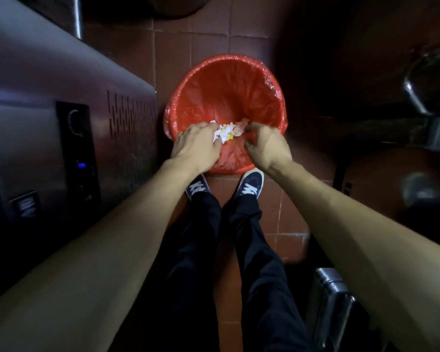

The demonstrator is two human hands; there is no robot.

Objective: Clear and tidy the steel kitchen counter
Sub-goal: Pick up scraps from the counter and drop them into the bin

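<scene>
My left hand [197, 143] grips white-and-yellow scraps [228, 132]; right hand [266, 146], curled, picks at them. I should release low inside the red bin [186, 97].

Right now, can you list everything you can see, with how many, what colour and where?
bin: one, lined with a red bag, on the floor ahead of the feet
scraps: a small white and yellow bunch, over the bin between the hands
floor tiles: many, reddish brown, under the bin
steel appliance: one, grey with a black panel, on the left
steel things: a few, dim, on the right; cannot tell what they are
shoes: two, dark blue with white laces
trousers: one pair, black
left hand: one, grip on the scraps
right hand: one, fingers curled beside the scraps
</scene>
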